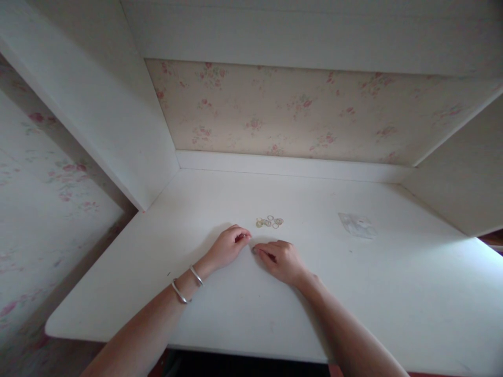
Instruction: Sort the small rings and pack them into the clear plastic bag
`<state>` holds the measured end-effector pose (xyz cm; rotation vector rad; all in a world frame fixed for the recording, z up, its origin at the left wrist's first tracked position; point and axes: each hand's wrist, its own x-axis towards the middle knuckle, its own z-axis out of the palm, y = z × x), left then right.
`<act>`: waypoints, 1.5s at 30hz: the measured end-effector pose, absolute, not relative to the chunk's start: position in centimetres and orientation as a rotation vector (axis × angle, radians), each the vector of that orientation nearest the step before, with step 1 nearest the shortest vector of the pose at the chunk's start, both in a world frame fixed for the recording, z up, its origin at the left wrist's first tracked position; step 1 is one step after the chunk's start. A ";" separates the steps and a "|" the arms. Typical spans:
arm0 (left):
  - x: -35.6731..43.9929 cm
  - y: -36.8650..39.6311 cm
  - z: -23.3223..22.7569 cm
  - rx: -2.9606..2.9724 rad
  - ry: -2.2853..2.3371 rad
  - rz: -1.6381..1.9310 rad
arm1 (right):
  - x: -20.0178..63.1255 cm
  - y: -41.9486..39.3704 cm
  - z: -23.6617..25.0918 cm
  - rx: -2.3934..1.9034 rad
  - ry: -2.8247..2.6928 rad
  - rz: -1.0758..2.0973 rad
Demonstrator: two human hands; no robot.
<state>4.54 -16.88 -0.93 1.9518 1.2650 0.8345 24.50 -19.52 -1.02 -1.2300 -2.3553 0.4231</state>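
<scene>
My left hand and right hand rest curled on the white desk, fingertips pinched nearly together; whether they grip anything, I cannot tell. The small metal rings lie clustered at twelve o'clock, just beyond my fingers. I seem to be working on one ring; picking the next needs a fine pinch.

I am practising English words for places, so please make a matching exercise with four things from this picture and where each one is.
Things:
1. small rings
2. clear plastic bag
3. two bangles
4. floral wallpaper

Places:
A. on the left wrist
B. behind the white desk
C. just beyond the left hand and right hand
D. flat on the desk, far to the right of the hands

Pairs: 1-C, 2-D, 3-A, 4-B
</scene>
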 end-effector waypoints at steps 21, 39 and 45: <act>15.0 -4.8 1.3 2.461 1.108 0.239 | 25.0 -19.3 -1.4 -1.277 -2.133 0.526; 14.9 -5.4 3.6 2.551 1.067 0.225 | 25.1 -19.3 -1.0 -1.250 -2.191 0.534; 12.7 -6.6 5.2 2.355 1.117 0.332 | 25.1 -19.1 -1.2 -1.261 -2.187 0.503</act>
